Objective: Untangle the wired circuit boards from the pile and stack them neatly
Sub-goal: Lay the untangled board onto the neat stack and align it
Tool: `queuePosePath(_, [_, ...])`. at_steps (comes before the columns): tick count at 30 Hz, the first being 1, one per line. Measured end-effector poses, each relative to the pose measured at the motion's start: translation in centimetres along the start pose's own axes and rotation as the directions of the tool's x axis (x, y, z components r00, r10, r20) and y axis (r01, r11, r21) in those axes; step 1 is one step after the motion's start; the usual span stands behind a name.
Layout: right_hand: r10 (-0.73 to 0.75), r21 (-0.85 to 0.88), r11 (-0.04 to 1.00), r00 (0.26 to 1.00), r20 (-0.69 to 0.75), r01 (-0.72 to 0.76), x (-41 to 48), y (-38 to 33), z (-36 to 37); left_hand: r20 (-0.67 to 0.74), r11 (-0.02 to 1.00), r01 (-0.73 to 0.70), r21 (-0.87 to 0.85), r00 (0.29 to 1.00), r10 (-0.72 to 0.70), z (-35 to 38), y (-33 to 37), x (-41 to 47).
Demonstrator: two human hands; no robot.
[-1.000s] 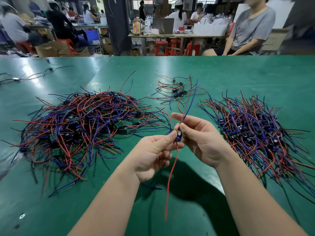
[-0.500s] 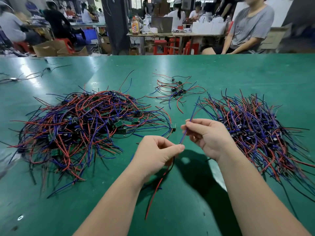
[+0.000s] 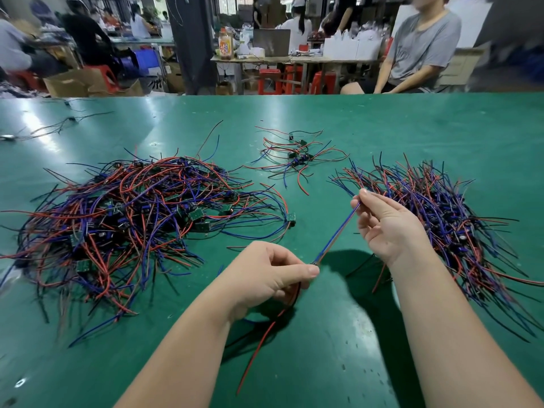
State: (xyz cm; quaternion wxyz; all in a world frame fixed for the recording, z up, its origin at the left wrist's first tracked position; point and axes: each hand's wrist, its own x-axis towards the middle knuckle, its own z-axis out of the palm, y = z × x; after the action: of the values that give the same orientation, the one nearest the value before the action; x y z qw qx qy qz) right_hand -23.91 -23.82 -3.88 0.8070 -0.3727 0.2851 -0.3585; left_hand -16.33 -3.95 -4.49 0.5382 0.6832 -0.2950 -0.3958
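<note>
- Left hand (image 3: 265, 278) pinched the near end of a thin blue-and-red wire pair (image 3: 338, 231), thumb pressed against curled fingers.
- Right hand (image 3: 385, 222) pinched the pair's far end between thumb and forefinger, its other fingers loosely curled.
- The pair ran taut and straight between the 2 hands, held above the glossy green table (image 3: 353, 363). Its long axis was diagonal: low end at the left hand, rising away and rightward to the right hand.
- 1 slack red wire (image 3: 265, 340) trailed out under the left hand, pointing back toward the person.
- The held piece's board was hidden inside the left fingers, so couldn't tell which way it faced.
- 3 heaps counted, all red, blue and black wires with small boards:
- Large tangled pile (image 3: 123, 219) lay left of the left hand, its wires pointing every way.
- Small loose scatter (image 3: 294, 157) lay beyond both hands, well apart from them.
- Dense heap (image 3: 447, 207) lay just right of and behind the right hand, its far wire ends fanned away from the person.
- 1 small green circuit board (image 3: 290, 217) sat at the large pile's right edge, just beyond the left hand.
</note>
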Motion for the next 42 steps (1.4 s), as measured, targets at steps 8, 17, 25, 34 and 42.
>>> queuePosePath(8, [0.209,0.034,0.976,0.969,0.131,-0.215,-0.5,1.2,1.1,0.094,0.853,-0.008,-0.522,0.993,0.066,-0.3,1.4,-0.7])
queuePosePath(17, [0.185,-0.206,0.975,0.814,0.551,-0.082,-4.3,5.1,4.0,-0.173,0.493,-0.162,-0.855,0.985,0.024,-1.0,1.4,0.5])
queuePosePath(25, [0.116,0.108,0.981,0.925,0.361,-0.164,-5.1,5.8,5.4,-0.291,0.753,-0.236,-0.615,0.955,0.061,1.2,0.4,0.9])
queuePosePath(34, [0.214,0.046,0.967,0.897,0.386,-0.25,-4.8,4.1,5.0,-0.276,0.688,-0.254,-0.68,0.958,0.08,0.3,0.8,0.9])
queuePosePath(42, [0.163,-0.163,0.981,0.916,0.366,-0.109,-4.2,3.6,4.3,-0.291,0.902,-0.303,-0.308,0.932,0.214,-0.2,-0.3,0.9])
